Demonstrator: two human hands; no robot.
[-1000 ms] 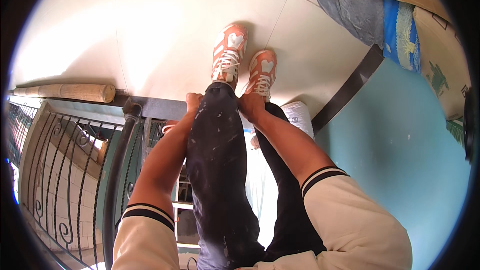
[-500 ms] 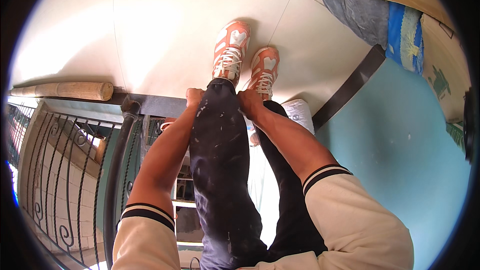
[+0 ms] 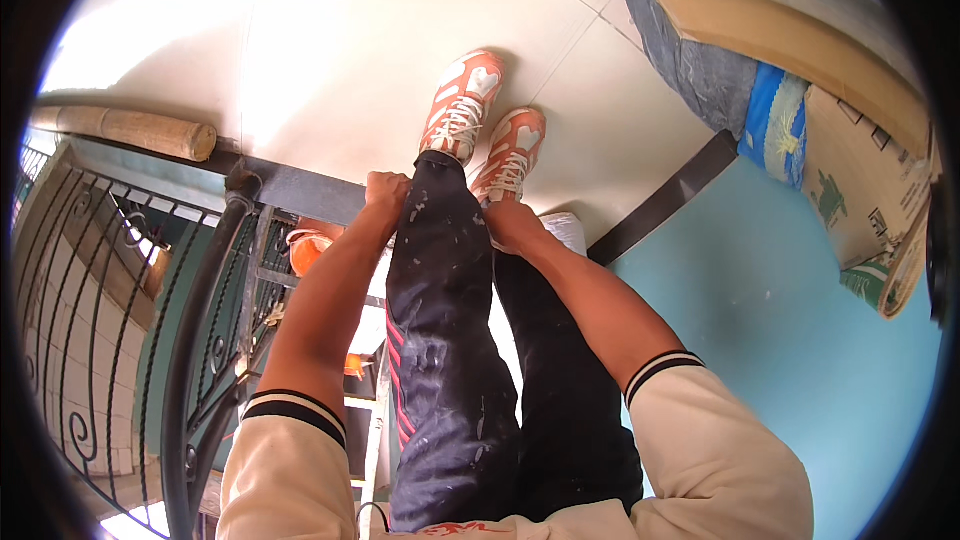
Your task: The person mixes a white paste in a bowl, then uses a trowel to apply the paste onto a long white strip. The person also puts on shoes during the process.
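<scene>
My left hand (image 3: 387, 192) is closed beside the left lower leg of my black trousers (image 3: 440, 340), at the edge of the light tiled floor (image 3: 350, 90). Whatever it may grip is hidden. Between the two trouser legs, my right hand (image 3: 512, 224) looks closed too, its fingers mostly covered and seen next to my right shoe (image 3: 512, 155). I cannot make out what is in it. Both shoes, orange and white with pale laces, stand on the tiles, the left shoe (image 3: 465, 105) farther forward. Pale paint marks speckle the trousers.
A dark railing (image 3: 195, 330) with scrolled bars runs down the left, below a bamboo pole (image 3: 140, 130). Under my left arm appear an orange round object (image 3: 308, 248) and a ladder (image 3: 375, 440). Cardboard (image 3: 860, 170) and a blue bag (image 3: 775, 120) lie beyond the turquoise wall (image 3: 760, 310).
My view has shifted, so the cardboard and bag sit farther in. My right shoe has turned and moved slightly left. More of the orange object and ladder shows. Both hands stay low by the legs.
</scene>
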